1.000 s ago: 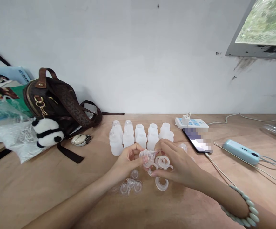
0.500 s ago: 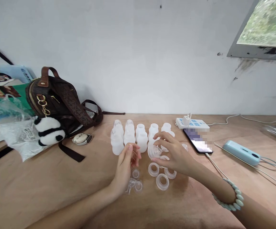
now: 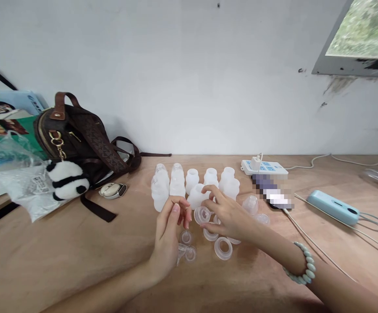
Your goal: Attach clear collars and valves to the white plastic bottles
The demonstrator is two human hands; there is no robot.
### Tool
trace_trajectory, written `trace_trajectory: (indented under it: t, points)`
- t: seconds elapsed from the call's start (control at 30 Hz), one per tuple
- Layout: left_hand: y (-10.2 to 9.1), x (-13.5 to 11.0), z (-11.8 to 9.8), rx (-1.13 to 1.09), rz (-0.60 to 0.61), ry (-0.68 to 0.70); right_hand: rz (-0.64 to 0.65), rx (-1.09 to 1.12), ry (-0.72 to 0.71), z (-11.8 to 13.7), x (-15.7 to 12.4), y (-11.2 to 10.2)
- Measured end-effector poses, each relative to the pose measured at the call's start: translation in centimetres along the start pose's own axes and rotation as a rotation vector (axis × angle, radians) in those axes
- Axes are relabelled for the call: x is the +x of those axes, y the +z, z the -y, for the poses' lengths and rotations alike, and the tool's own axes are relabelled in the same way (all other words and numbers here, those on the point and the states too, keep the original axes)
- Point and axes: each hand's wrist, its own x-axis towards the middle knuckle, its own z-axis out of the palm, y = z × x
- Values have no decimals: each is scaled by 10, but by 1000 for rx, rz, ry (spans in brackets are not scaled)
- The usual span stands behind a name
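Observation:
My right hand (image 3: 229,213) pinches a clear screw ring with a nipple set in it (image 3: 202,214), thumb below and fingers above. To its left is my left hand (image 3: 172,219), its fingers curled in towards the thumb; whatever they may hold is hidden. Frosted white baby bottles (image 3: 197,195) stand in rows just behind both hands, and the ones at left wear clear domed caps (image 3: 177,171). Loose screw rings (image 3: 223,248) lie in front of my right hand. Several clear nipples (image 3: 186,237) rest beside my left wrist.
Two clear domed caps (image 3: 250,204) lie right of the bottles. Beyond are a phone (image 3: 270,191) on a cable, a power strip (image 3: 278,169) and a blue power bank (image 3: 332,208). At left stand a brown backpack (image 3: 74,130) with a panda charm (image 3: 68,180) and a computer mouse (image 3: 113,190).
My right hand has moved left and slightly down with the ring and nipple, closer to my left hand. Domed caps at right have come into view. My left hand has hardly moved.

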Motion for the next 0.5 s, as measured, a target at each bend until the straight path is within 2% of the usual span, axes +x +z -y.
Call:
trace_trajectory:
  t: [0.2, 0.4, 0.5]
  points:
    - [-2, 1, -2, 85, 32, 61, 1, -5, -22, 0, -2, 2]
    - [-3, 3, -2, 395, 21, 273, -200, 398, 58, 1, -5, -35]
    - [-2, 5, 1, 410, 64, 287, -200, 632, 57, 2, -8, -52]
